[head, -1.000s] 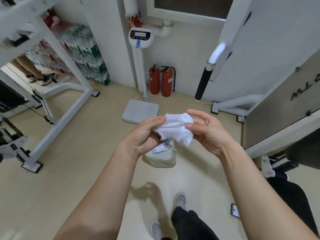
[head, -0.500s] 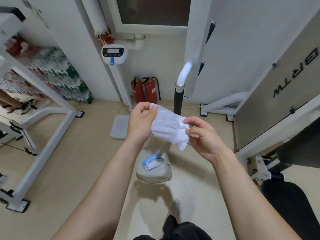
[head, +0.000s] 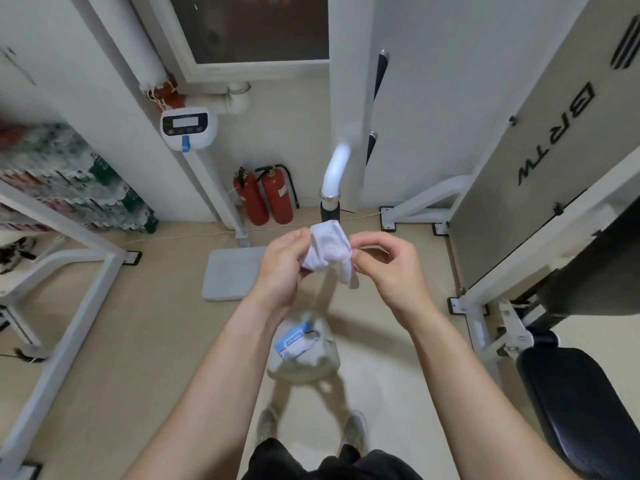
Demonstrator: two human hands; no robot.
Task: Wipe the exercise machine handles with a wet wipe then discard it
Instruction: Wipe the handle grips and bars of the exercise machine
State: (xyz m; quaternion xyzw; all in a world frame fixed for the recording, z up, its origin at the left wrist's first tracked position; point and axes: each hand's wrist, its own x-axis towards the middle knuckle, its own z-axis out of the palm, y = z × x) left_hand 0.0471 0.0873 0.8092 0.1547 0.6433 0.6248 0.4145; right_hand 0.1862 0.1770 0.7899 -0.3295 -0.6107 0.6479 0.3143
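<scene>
A white wet wipe is held up in front of me, folded over the black grip of a machine handle. The handle is a white curved tube with a chrome collar, and most of its black grip is hidden behind the wipe. My left hand grips the wipe's left side with curled fingers. My right hand pinches its right edge between thumb and fingertips. Two more black handles stand higher up on the machine's white column.
A wipe packet lies in a pale bin or bag on the floor below my hands. A standing scale, two red fire extinguishers, a white machine frame at left and a black padded seat at right surround me.
I have stepped closer and looked up. Both hands have risen with the wipe and brought it onto the black grip of the handle, bunching it narrower.
</scene>
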